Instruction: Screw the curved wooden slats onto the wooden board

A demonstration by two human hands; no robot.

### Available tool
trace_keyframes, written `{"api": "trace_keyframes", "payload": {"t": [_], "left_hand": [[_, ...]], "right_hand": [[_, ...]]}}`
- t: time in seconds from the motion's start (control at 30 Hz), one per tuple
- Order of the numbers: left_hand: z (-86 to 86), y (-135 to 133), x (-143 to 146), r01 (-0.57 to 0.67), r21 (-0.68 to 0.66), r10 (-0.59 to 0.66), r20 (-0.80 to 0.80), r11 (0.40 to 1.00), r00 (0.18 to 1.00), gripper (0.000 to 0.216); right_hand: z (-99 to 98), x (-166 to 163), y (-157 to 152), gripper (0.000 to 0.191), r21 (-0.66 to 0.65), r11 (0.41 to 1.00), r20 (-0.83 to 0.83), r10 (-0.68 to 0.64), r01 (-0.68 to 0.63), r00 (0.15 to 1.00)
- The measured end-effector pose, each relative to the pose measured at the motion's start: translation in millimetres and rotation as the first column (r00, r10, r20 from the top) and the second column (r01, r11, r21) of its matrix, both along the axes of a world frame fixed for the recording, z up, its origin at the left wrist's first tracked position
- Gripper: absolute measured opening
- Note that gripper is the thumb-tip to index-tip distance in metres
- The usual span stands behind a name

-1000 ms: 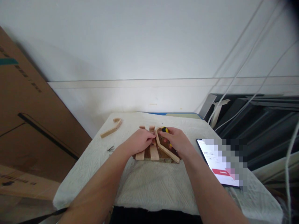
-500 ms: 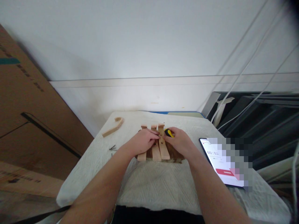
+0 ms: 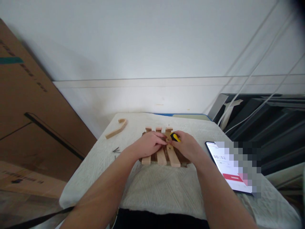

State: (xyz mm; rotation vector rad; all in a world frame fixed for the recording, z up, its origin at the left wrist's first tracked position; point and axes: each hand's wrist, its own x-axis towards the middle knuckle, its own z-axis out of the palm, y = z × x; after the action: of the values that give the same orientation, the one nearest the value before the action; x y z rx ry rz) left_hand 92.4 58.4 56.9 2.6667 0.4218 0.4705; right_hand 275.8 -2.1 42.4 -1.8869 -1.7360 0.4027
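Observation:
Three pale wooden hooks lie side by side across a dark brown wooden board. My left hand reaches over the left hook and the middle hook. Its fingertips hold the right wooden hook near its screw holes. My right hand is closed round a yellow and black screwdriver, its fingertips close to the upper hole of the right hook. The screwdriver's tip and any screw under the fingers are hidden. The right hook lies slanted, its lower end pointing right.
Another wooden hook lies at the back left of the cloth-covered table. Several dark screws lie near my left forearm. A phone with a timer on it is at the right. Cardboard leans at the left; a wall stands behind.
The right hook's lower end has swung to the right, away from the middle hook. Both hands have shifted slightly right with it. The camera view has turned a little.

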Motion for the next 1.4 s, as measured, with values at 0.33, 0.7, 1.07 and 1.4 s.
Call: {"api": "trace_keyframes", "payload": {"t": [0.33, 0.7, 1.07, 1.4], "left_hand": [[-0.4, 4, 0, 0.016, -0.056, -0.016, 0.008, 0.998, 1.000, 0.038], [0.8, 6, 1, 0.000, -0.052, -0.002, -0.028, 0.999, 1.000, 0.036], [-2.7, 8, 2, -0.013, -0.085, 0.013, -0.003, 0.996, 1.000, 0.033], [0.8, 4, -8, -0.134, -0.212, 0.160, 0.110, 0.968, 0.981, 0.048]], "right_hand": [[3.0, 0, -1, 0.015, -0.010, 1.000, 0.046, -0.018, 0.019, 0.999], [1.7, 1, 0, 0.018, 0.015, 0.999, 0.070, -0.036, 0.035, 0.997], [0.5, 2, 1, 0.018, 0.048, 0.999, 0.086, -0.030, 0.026, 0.996], [20.3, -11, -14, 0.046, 0.388, 0.869, -0.514, -0.074, 0.308, 0.854]]}}
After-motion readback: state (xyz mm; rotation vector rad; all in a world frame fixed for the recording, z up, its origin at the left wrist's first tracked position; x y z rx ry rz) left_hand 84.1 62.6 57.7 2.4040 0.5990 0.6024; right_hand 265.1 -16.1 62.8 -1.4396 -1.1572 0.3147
